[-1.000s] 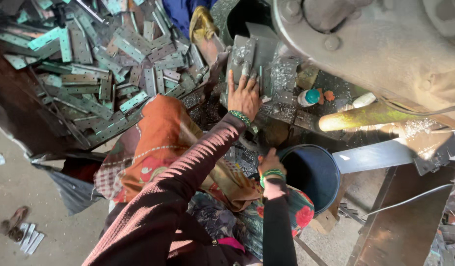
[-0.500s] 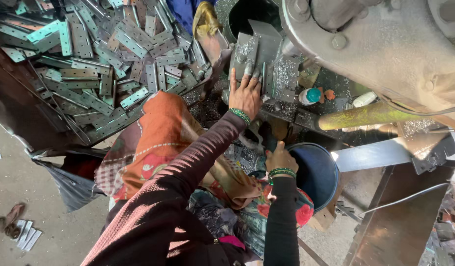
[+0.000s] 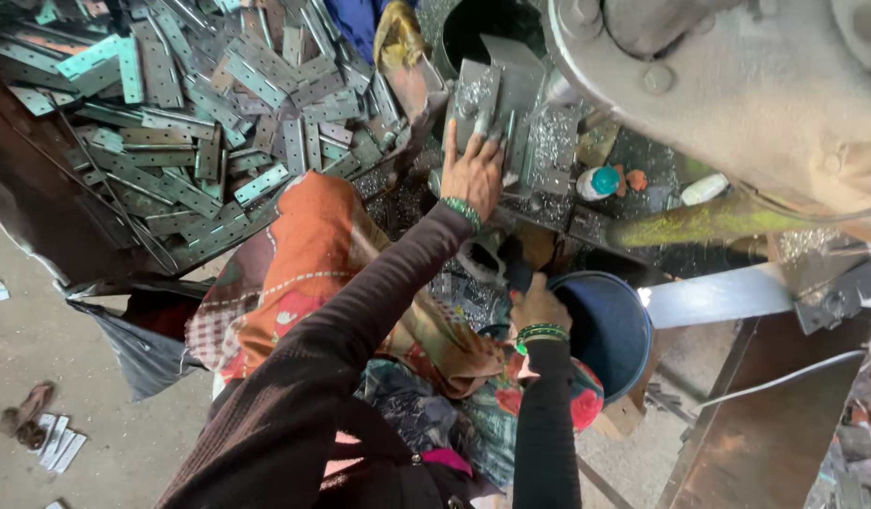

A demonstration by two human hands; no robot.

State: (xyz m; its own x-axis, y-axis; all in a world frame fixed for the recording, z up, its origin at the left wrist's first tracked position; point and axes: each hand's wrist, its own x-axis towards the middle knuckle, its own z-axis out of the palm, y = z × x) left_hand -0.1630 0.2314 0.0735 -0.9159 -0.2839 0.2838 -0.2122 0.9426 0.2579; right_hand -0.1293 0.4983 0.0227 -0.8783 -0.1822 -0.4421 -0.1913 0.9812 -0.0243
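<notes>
Steel plate (image 3: 487, 94) under outstretched left hand (image 3: 473, 174).

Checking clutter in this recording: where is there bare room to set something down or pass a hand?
Bare concrete floor lies lower left, below the metal strip pile. Crowded: the bench around the left hand, covered in shavings; the right hand is squeezed beside the blue bucket.

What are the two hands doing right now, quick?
Left hand: open, fingers spread flat on a grey metal piece at the machine.
Right hand: closed around a dark handle beside the blue bucket.
</notes>
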